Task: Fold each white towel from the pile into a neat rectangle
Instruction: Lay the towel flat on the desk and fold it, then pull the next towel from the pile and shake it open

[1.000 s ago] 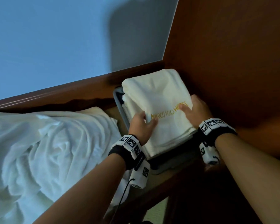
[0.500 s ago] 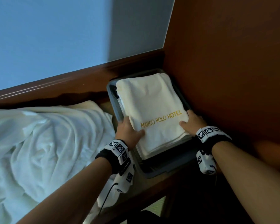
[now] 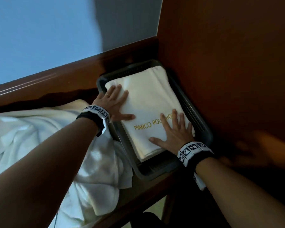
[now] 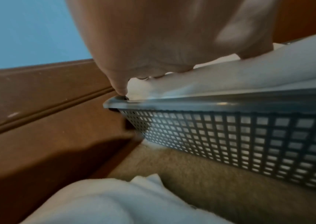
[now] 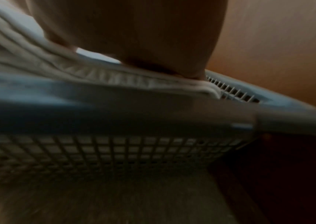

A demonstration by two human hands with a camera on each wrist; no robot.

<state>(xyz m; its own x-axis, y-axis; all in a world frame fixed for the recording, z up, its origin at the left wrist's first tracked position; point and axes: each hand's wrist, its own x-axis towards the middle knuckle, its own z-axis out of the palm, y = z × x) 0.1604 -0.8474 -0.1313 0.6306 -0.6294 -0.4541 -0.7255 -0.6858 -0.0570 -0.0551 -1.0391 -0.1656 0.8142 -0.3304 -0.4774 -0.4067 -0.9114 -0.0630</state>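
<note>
From the head view, the folded towel [image 3: 148, 102] lay in a dark mesh basket [image 3: 197, 119] set in the corner against a wooden panel [image 3: 229, 63], its long axis running from the near edge under the right palm away toward the far-left corner under the left fingertips, with gold lettering crossing it near the right hand. The left hand [image 3: 113, 102] lay flat on the far-left part of the towel, fingers spread and straight, a ring [image 3: 107, 94] on one finger; the right hand [image 3: 174, 130] lay flat on the near-right part, fingers spread over the end of the lettering. To the left of the left wrist lay the pile of unfolded towels [image 3: 39, 145] on the wooden ledge [image 3: 39, 89]. From the left wrist view, the left hand [image 4: 162, 37] pressed down on the towel [image 4: 239, 71] above the basket's rim [image 4: 191, 103], one fingertip touching that rim at its far corner, the pile [image 4: 105, 201] below the wrist. From the right wrist view, blurred and dim, the right hand [image 5: 134, 30] rested on the towel's layered edge [image 5: 114, 75], just above the basket wall [image 5: 114, 151]; its fingers could not be seen.
</note>
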